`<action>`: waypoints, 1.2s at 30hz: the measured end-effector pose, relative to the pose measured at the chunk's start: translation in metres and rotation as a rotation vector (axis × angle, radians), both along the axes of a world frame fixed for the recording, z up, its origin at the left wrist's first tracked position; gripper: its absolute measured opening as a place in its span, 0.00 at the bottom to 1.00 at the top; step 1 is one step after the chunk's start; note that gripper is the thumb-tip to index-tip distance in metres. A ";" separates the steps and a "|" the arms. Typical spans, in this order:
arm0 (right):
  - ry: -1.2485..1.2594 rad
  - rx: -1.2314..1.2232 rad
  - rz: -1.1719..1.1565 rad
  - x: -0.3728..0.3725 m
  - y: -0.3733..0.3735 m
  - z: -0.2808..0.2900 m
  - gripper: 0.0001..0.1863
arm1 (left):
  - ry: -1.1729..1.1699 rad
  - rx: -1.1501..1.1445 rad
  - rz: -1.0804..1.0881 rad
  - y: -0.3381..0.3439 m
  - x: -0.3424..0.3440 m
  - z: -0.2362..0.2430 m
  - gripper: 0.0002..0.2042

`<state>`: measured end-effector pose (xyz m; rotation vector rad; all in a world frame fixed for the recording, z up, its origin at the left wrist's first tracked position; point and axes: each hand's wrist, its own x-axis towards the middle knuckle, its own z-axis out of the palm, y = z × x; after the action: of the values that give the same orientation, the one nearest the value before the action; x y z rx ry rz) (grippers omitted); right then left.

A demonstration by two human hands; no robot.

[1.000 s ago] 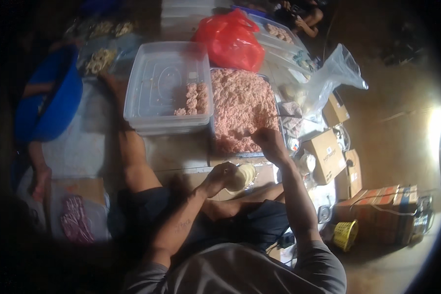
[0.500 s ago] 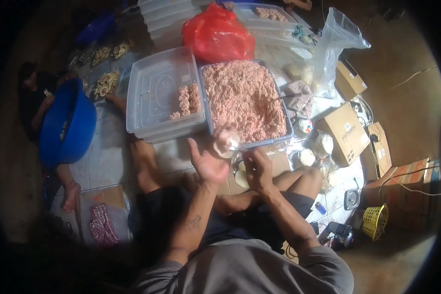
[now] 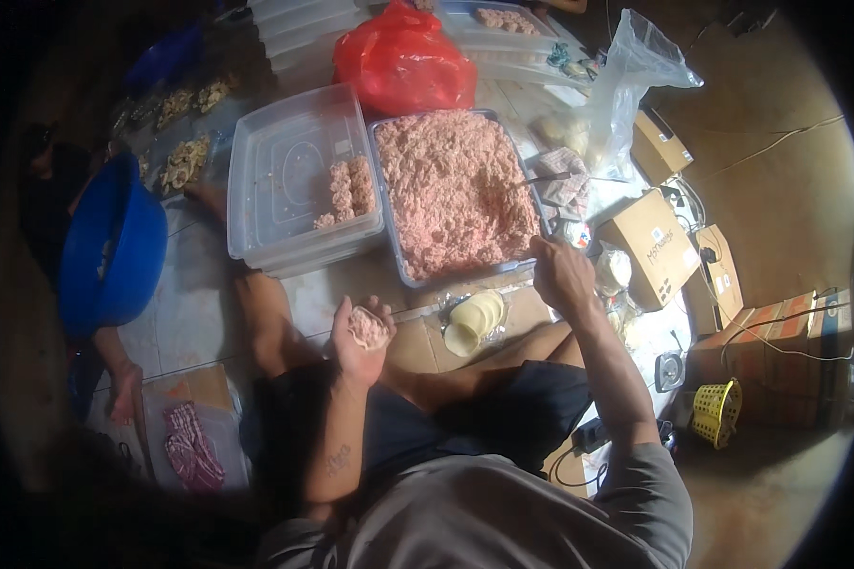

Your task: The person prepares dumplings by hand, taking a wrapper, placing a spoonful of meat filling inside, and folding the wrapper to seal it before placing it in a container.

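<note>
My left hand (image 3: 359, 349) is cupped in front of my lap, its fingers curled round a dumpling (image 3: 368, 328), a pale wrapper with pink minced filling showing on top. At the near right corner of the meat tub (image 3: 484, 279), my right hand (image 3: 564, 275) is closed. What its fingers hold, if anything, is hidden. Pink minced meat (image 3: 455, 190) heaps up in that tub, with a hollow on its right side where a dark utensil handle (image 3: 548, 178) sticks out. Between my hands, a fanned stack of round pale wrappers (image 3: 474, 321) lies on cardboard.
Left of the meat stands a clear plastic box (image 3: 285, 180) with rows of filled dumplings (image 3: 353, 188). Behind is a red plastic bag (image 3: 406, 62). A blue basin (image 3: 114, 247) and another person sit at far left. Cardboard boxes (image 3: 649, 248) and a yellow basket (image 3: 715, 413) are at right.
My left hand has drawn down and left and now cradles the filled wrapper that was blurred between my hands. My right hand has moved right and up to the tub's corner.
</note>
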<state>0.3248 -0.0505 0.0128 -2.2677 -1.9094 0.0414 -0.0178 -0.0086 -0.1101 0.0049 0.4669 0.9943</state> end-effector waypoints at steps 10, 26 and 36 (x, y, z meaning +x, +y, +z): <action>0.544 0.275 -0.161 -0.008 0.042 -0.023 0.05 | 0.037 0.025 -0.288 -0.023 -0.006 0.004 0.31; 0.541 0.154 0.364 -0.113 -0.048 0.021 0.19 | -0.234 -0.067 -0.036 -0.003 0.015 0.040 0.43; 0.584 0.106 0.429 -0.121 -0.051 -0.029 0.21 | -0.179 0.019 -0.232 -0.010 0.018 0.055 0.48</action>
<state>0.2041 -0.1019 -0.0164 -1.5070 -1.9473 0.5724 0.0001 -0.0188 -0.0547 -0.0133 0.2851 0.7637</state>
